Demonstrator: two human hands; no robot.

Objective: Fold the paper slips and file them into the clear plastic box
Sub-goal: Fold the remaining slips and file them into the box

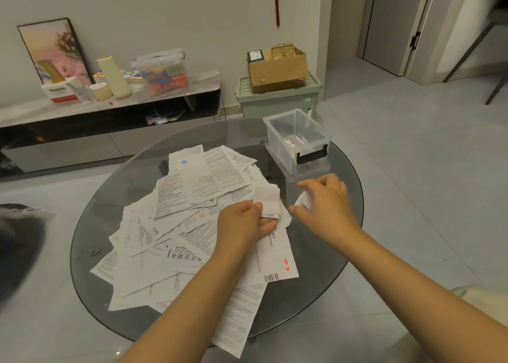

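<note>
Several unfolded printed paper slips (192, 225) lie in a loose pile on a round glass table (110, 198). My left hand (244, 222) pinches a small folded slip (268, 200) above the pile's right side. My right hand (324, 203), blurred, holds another small white folded slip (302, 199) just to the right. The clear plastic box (299, 143) with a black latch stands open at the table's far right, just beyond my right hand, with a few folded slips inside.
A low TV cabinet (110, 110) along the wall carries a lidded container, bottles and a framed picture. A green storage bin (277, 96) with a cardboard box on top stands behind the table. A dark object (16, 252) sits on the floor at left.
</note>
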